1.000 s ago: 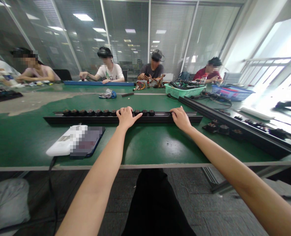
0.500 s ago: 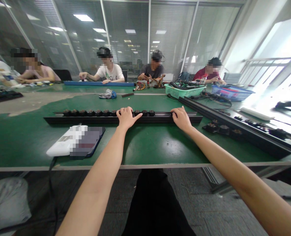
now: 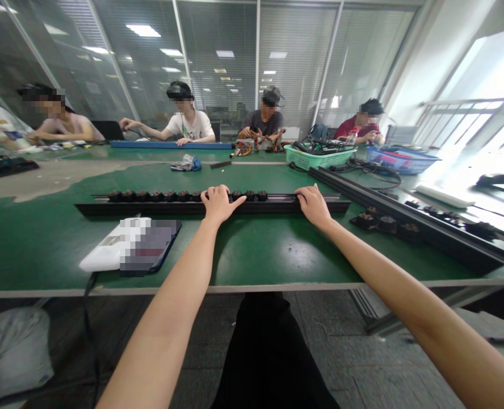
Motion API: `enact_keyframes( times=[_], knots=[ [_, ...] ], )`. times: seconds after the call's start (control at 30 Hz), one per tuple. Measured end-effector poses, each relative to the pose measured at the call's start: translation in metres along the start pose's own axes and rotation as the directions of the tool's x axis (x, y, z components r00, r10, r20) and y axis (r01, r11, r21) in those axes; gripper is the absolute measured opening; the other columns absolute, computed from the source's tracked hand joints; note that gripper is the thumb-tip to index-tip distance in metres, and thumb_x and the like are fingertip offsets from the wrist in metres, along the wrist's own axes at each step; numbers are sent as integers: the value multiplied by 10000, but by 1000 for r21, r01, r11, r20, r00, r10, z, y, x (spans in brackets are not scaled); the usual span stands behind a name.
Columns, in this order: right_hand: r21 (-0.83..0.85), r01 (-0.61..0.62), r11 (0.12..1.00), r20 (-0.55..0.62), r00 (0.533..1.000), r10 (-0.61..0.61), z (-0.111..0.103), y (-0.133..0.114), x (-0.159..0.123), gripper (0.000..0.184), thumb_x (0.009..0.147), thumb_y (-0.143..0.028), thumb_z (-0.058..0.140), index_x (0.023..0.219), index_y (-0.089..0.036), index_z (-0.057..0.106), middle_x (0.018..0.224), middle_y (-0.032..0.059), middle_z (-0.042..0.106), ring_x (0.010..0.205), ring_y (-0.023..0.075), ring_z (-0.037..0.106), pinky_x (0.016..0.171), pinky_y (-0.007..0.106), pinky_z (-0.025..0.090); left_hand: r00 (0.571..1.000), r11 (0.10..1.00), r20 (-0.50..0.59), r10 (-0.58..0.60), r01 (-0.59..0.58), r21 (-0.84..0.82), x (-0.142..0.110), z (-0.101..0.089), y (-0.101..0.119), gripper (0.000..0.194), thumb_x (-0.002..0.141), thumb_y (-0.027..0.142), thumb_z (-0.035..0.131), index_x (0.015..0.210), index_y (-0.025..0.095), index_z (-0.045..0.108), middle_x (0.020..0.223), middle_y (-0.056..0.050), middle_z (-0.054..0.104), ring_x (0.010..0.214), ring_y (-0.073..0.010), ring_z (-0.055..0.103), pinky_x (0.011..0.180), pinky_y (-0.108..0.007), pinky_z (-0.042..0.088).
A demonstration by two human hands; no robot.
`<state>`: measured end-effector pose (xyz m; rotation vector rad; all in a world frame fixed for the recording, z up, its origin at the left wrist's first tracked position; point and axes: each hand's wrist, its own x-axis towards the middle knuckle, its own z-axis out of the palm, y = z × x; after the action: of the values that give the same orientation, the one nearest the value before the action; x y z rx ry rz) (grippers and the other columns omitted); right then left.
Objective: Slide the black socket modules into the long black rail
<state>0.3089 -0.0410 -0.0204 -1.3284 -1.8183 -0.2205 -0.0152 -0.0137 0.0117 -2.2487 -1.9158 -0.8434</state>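
Observation:
A long black rail [image 3: 171,209] lies crosswise on the green table, with a row of black round-topped modules [image 3: 143,196] sitting in its channel. Over the middle of that row is my left hand [image 3: 218,203], its fingers curled down on the rail and its thumb stretched out to the right along the edge. My right hand [image 3: 314,205] bends over the rail's right part, fingertips close together at the channel. Whatever lies under those fingertips is hidden. Between the hands, a few modules [image 3: 250,196] show, then a stretch of bare channel.
A white device [image 3: 103,250] and a dark phone-like slab [image 3: 167,247] lie in front of the rail. Longer black rails [image 3: 405,221] with loose modules [image 3: 386,223] run along the right. Behind stand a green basket [image 3: 320,161] and a blue basket [image 3: 409,162]. Several people sit opposite.
Both my hands keep their places on the rail. Across the table, the person in white has moved one arm out to the left.

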Motion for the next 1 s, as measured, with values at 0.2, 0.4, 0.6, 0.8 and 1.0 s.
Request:
enact_keyframes(
  times=[0.2,0.4,0.6,0.8,1.0],
  knots=[
    [-4,-1,1000,-9,1000,1,2,4,0,291,976,-179,447,1031,-238,726,1084,121,739,1114,316,662,1291,693,276,1000,1000,-10,4,-4,-4,0,1,-1,497,965,696,604,1178,249,561,1351,-151,659,1412,-362,450,1226,-535,248],
    [10,-17,1000,-20,1000,17,1,5,1,280,954,-173,453,993,-242,722,1049,113,736,1107,326,651,1278,721,270,1000,1000,-8,6,-6,4,1,3,-2,506,972,695,591,1203,247,559,1360,-152,652,1411,-370,449,1234,-551,237],
    [8,-31,999,-25,999,31,0,6,2,277,941,-170,464,974,-242,729,1032,117,732,1094,331,650,1273,721,273,1000,1000,-8,8,-8,1,2,3,-2,486,976,683,591,1199,251,560,1362,-154,656,1411,-372,451,1234,-555,239],
    [4,-32,999,-22,999,32,-1,7,2,268,935,-153,466,967,-237,718,1027,115,730,1088,324,649,1277,705,274,1000,1000,-12,3,-3,0,1,2,-2,494,966,691,613,1178,248,562,1360,-152,665,1405,-365,456,1230,-542,246],
    [3,-37,999,-20,999,37,-1,8,2,271,924,-142,464,958,-238,715,1022,115,727,1084,326,647,1275,710,273,1000,1000,-12,1,-1,0,1,3,-2,497,968,696,608,1175,247,560,1356,-153,664,1406,-366,454,1223,-539,247]
  ],
)
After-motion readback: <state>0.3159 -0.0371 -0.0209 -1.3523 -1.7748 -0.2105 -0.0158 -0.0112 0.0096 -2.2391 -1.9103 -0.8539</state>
